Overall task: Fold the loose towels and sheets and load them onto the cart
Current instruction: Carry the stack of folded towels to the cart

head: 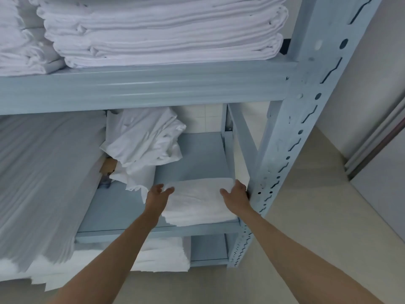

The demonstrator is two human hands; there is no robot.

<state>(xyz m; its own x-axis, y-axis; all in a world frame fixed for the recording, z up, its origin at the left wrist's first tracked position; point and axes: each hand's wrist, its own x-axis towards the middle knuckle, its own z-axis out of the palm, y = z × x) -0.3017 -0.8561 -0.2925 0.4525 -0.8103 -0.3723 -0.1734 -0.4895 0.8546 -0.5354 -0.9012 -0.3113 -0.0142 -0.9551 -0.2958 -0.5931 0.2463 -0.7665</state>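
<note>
A folded white towel (198, 201) lies at the front right of the middle shelf (122, 207) of a pale blue metal rack. My left hand (157, 197) grips the towel's left edge, thumb on top and fingers hidden beneath. My right hand (235, 197) grips its right edge beside the rack's upright post (291, 139). A loose, crumpled white sheet (144, 141) sits further back on the same shelf.
Stacks of folded white linen (162, 31) fill the top shelf. A large grey-white pile (43, 172) occupies the left of the middle shelf. More folded towels (160, 255) lie on the lower shelf. A small bottle (106, 182) stands behind the sheet. Beige floor lies to the right.
</note>
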